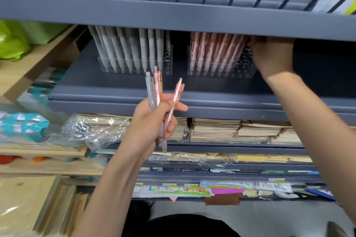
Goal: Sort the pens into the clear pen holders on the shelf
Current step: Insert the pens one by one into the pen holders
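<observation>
At centre, left hand (152,121) grips grey and pink pens (156,90); at two o'clock, right hand (273,57), fingers hidden behind shelf edge (269,29).

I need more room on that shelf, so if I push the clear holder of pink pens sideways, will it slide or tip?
Probably slides: the clear holder has a wide flat base on the smooth shelf. Possibly top-heavy, since the pink pens lean and rise well above its low walls.
</observation>
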The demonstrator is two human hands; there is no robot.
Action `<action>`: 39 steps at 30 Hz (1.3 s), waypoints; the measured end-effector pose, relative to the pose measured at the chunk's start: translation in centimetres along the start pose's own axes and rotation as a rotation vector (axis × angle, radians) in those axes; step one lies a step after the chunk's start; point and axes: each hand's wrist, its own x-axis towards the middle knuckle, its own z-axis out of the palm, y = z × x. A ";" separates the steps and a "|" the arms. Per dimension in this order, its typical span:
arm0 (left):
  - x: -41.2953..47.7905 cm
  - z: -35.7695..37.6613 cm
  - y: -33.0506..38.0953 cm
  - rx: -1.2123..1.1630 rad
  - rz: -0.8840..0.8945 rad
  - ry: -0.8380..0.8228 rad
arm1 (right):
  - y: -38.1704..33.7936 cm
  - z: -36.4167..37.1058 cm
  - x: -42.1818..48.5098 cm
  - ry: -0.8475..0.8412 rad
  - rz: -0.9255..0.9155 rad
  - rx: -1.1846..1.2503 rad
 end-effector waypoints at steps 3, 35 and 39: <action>-0.3 -0.4 0.3 -0.014 0.026 -0.036 | -0.3 0.3 -0.1 0.014 0.059 0.056; 0.5 7.1 -0.4 -0.172 -0.115 -0.033 | 1.3 -6.4 -4.1 0.188 0.367 0.930; 0.3 7.7 -0.1 -0.325 -0.149 -0.112 | 1.7 -6.0 -2.8 0.192 0.324 0.918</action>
